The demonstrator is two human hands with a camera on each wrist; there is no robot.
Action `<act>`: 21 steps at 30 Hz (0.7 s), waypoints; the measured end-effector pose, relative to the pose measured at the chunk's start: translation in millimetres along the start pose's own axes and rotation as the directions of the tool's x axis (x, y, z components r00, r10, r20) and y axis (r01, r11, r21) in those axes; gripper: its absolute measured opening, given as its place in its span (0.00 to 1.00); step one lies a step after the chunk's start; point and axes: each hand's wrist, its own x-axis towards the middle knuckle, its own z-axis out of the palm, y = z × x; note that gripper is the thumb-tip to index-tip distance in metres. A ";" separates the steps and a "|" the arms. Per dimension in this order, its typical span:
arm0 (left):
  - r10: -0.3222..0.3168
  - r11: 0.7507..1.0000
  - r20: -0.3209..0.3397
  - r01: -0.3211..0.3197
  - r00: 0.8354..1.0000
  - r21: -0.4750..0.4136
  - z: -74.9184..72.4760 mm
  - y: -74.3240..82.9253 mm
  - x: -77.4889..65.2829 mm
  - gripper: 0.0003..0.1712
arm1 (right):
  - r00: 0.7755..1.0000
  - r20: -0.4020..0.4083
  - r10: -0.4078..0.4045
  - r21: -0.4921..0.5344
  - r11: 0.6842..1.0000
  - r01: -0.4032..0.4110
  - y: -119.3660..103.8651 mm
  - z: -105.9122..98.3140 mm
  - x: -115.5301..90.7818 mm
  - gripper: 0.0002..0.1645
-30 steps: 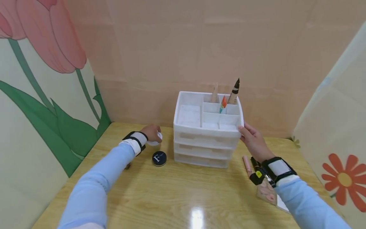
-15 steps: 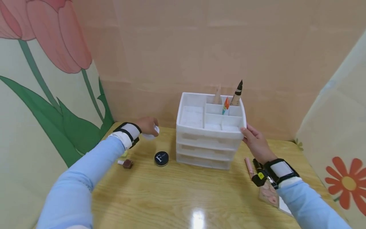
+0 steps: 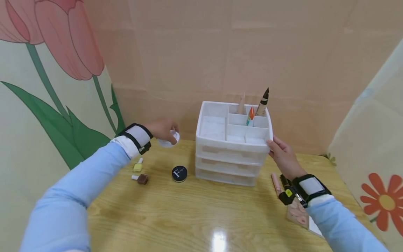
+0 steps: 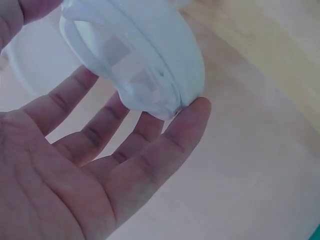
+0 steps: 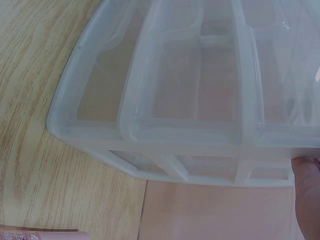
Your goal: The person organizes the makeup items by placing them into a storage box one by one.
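Observation:
In the head view my left hand (image 3: 163, 129) is at the back left of the table, left of the drawer organizer. Fingers and thumb hold a round white case (image 3: 166, 143) by its edge. Close up in the left wrist view, the case (image 4: 187, 55) shows a thick rim and a shiny inner face with a wavy border. My right hand (image 3: 284, 158) grips the front right corner of the white drawer organizer (image 3: 230, 148), thumb at its top rim. Only part of that hand (image 5: 308, 195) shows in the right wrist view, beside the clear drawers (image 5: 190, 90).
A black round compact (image 3: 179, 174) lies before the organizer, with yellow (image 3: 137, 167) and brown (image 3: 143, 179) nail polish bottles to its left. Several pointed sticks, one black-tipped (image 3: 263, 101), stand in the top compartments. A pink tube (image 3: 275, 183) and palette (image 3: 297, 214) lie near the right wrist.
My left hand has moved left and toward the back wall with the white case, uncovering the two nail polish bottles. The right hand keeps its grip on the organizer.

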 end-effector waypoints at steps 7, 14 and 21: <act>0.036 0.999 0.017 -0.036 0.999 0.025 -19.1 23.0 -13.1 0.26 | 1.000 -0.003 -0.008 -0.014 1.000 0.008 1.3 0.5 0.4 0.38; 0.091 0.994 0.012 -0.091 0.996 0.064 -39.9 47.5 -20.4 0.25 | 1.000 0.002 0.002 -0.001 1.000 -0.002 0.2 0.2 1.3 0.38; 0.123 0.987 0.022 -0.124 0.992 0.105 -54.3 74.1 -12.1 0.25 | 1.000 -0.012 0.019 -0.007 1.000 -0.019 -2.1 -1.4 0.2 0.37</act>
